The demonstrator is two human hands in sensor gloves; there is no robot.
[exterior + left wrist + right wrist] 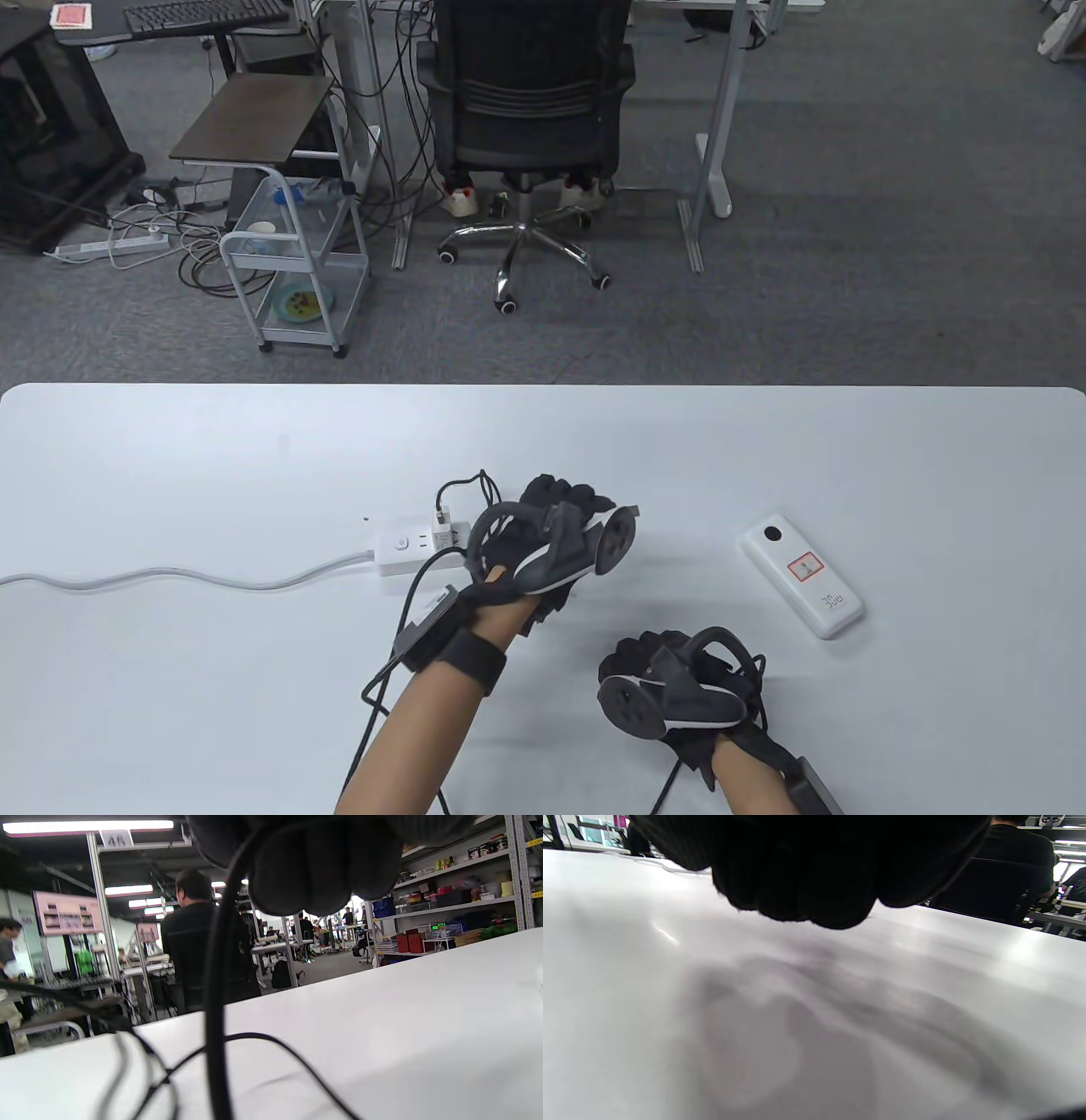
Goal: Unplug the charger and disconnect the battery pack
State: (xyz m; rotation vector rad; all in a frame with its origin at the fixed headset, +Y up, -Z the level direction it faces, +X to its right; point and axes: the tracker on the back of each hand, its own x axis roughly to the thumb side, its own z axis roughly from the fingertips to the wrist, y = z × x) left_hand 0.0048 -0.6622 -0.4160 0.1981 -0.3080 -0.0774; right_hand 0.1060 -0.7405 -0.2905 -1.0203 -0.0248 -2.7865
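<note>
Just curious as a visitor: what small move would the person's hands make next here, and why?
Probably the left hand shifts left to pinch the charger, which is still plugged into the power strip. The battery pack lies apart, with no cable visible on it.

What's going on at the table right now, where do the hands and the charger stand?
The left hand is over the right end of the white power strip, next to the white charger that is plugged into it with a black cable attached. Whether its fingers grip anything cannot be told. The right hand rests nearer the table's front edge, holding nothing visible. The white battery pack lies apart on the right, with no cable seen in it.
</note>
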